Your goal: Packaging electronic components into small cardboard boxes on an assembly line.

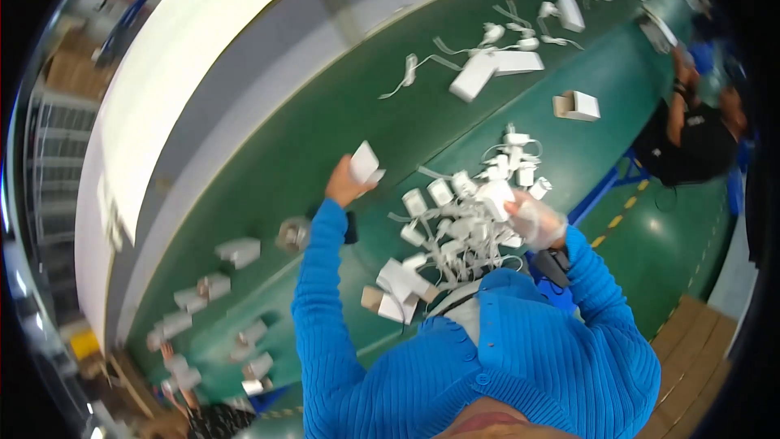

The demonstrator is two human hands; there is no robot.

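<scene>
My left hand (345, 187) is stretched out over the green table (325, 122) and grips a small white box (363, 162). My right hand (536, 219), in a thin pale glove, is closed on a white charger (497, 197) at the right side of a heap of white chargers with cables (455, 223). Both arms wear blue knitted sleeves. A few small white boxes (398, 284) lie at the near edge of the heap, close to my chest.
More white boxes (487, 69) and loose chargers lie further up the table; an open carton (577, 106) sits to their right. Several small boxes (203, 289) line the left end. A roll of tape (292, 234) lies beside my left arm. Another person (691, 130) works at far right.
</scene>
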